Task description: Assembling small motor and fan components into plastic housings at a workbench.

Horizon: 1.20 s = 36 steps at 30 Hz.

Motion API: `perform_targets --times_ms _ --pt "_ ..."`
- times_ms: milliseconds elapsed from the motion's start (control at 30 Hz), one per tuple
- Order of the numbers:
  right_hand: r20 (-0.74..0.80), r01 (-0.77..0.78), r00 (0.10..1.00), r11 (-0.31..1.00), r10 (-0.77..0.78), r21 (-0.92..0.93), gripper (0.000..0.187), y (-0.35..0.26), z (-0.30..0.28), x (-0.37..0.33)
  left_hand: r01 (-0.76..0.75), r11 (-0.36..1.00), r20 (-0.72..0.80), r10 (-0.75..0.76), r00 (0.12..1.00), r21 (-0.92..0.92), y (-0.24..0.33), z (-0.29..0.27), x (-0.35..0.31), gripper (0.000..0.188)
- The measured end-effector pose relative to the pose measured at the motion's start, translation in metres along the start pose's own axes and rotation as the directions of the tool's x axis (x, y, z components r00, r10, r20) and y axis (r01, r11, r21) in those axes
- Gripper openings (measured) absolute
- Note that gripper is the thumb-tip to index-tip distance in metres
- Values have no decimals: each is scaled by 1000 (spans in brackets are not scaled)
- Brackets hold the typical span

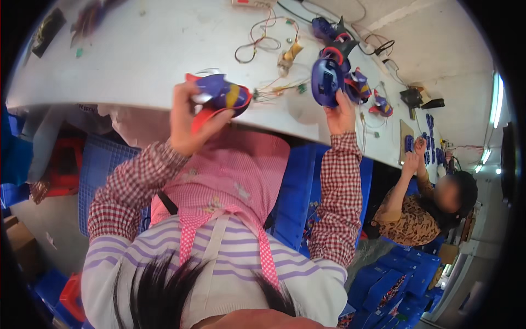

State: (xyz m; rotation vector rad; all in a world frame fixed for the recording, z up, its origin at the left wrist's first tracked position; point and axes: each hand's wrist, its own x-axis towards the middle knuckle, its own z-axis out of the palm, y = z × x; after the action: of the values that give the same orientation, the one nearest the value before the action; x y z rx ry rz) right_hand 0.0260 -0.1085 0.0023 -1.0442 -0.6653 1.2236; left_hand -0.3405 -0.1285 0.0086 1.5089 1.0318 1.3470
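My left hand (188, 118) is closed around a toy shell (222, 94) in purple, red and yellow, held over the table's near edge. Thin wires (274, 90) trail from beside its right end across the tabletop. Farther right, my right hand (342, 114) grips a glossy dark blue oval shell (327, 82) by its near end. Just beyond and beside that shell lie more purple and red toy parts (359, 86), partly hidden by it. Between the hands, farther back, a small yellow part (293, 52) rests on the table with looped wires (255, 46) near it.
The white table (137, 49) runs along in front of me. A person (413, 211) sits at the right, hands on a small blue part (409, 143). Blue crates (383, 282) stand below right, a blue basket (101, 170) and red stool (63, 164) at left.
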Motion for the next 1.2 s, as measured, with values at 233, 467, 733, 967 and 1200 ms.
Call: perform_targets --times_ms 233,467,733,967,1200 --pt "-167 47 985 998 -39 45 23 7 -9 1 -523 851 14 524 851 -41 34 -36 9 67" --pt "-277 72 961 968 -3 239 23 -4 -9 11 -641 767 -149 638 756 28 63 -94 4 58" --pt "188 -96 974 982 126 -161 24 18 122 -31 -430 892 86 421 903 138 50 -146 68 63" --pt "-36 -151 988 904 148 -400 31 50 147 -26 -383 815 283 280 917 435 -21 -165 151 58" --pt "-113 -249 968 841 223 -480 37 45 171 -23 -417 718 346 255 903 557 -73 -190 205 57"
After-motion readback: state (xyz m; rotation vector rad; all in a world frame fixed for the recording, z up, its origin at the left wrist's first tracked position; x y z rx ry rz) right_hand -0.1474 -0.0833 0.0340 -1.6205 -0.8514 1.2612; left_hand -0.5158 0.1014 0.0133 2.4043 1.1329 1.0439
